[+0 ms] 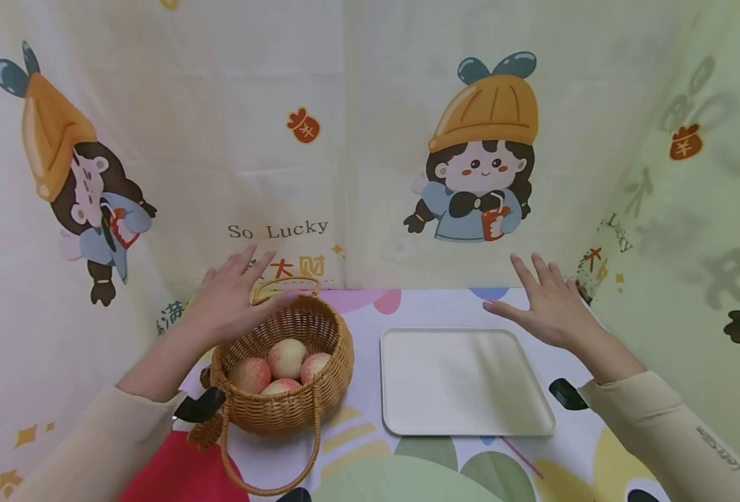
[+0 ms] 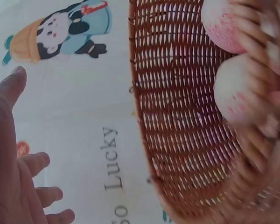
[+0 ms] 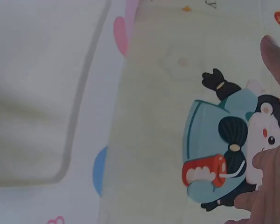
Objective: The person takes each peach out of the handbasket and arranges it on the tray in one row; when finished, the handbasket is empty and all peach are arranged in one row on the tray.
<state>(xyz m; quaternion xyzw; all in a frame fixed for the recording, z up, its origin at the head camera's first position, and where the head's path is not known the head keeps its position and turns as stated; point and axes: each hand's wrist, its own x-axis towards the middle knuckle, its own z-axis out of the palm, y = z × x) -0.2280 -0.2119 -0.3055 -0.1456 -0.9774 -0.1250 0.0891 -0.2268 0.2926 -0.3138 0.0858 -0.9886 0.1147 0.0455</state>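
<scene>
My left hand hovers over the back left of a brown wicker basket, fingers spread and holding nothing. Inside the basket lie several pink and cream peaches, seen also as a peach in the left wrist view. On the right, my right hand is raised above the back right corner of a white rectangular tray, its fingers apart and nothing in them. The tray bears only a soft shadow. In the right wrist view the thumb and fingertips of the right hand show at the edge.
One looped basket handle hangs toward the front; another stands up at the back. Red cloth lies at the front left. A printed cloth with cartoon figures hangs behind the patterned tabletop and along both sides.
</scene>
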